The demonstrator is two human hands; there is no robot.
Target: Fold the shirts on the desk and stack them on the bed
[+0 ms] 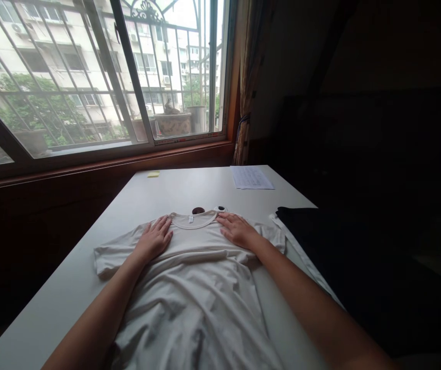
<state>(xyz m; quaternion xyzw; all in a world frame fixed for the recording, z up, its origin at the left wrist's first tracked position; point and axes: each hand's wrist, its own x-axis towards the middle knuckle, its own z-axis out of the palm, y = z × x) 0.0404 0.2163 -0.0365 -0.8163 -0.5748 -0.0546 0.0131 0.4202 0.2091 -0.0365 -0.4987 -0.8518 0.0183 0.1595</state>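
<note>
A white short-sleeved T-shirt (201,277) lies spread on the white table (182,187), its neckline toward the far end and a small label inside the collar. The upper chest is fairly smooth, while the lower body is wrinkled. My left hand (155,235) rests flat on the shoulder left of the collar, fingers stretched out. On the other shoulder, my right hand (238,228) lies open with its fingertips at the collar's right edge. Both palms press on the fabric without gripping it. My right forearm covers part of the shirt's right side.
Just beyond the collar sit a dark brown round object (198,210) and a small white-and-black object (221,208). Printed papers (252,178) and yellow sticky notes (153,174) lie near the far edge. Black fabric (344,267) drapes over the table's right side. A barred window stands beyond.
</note>
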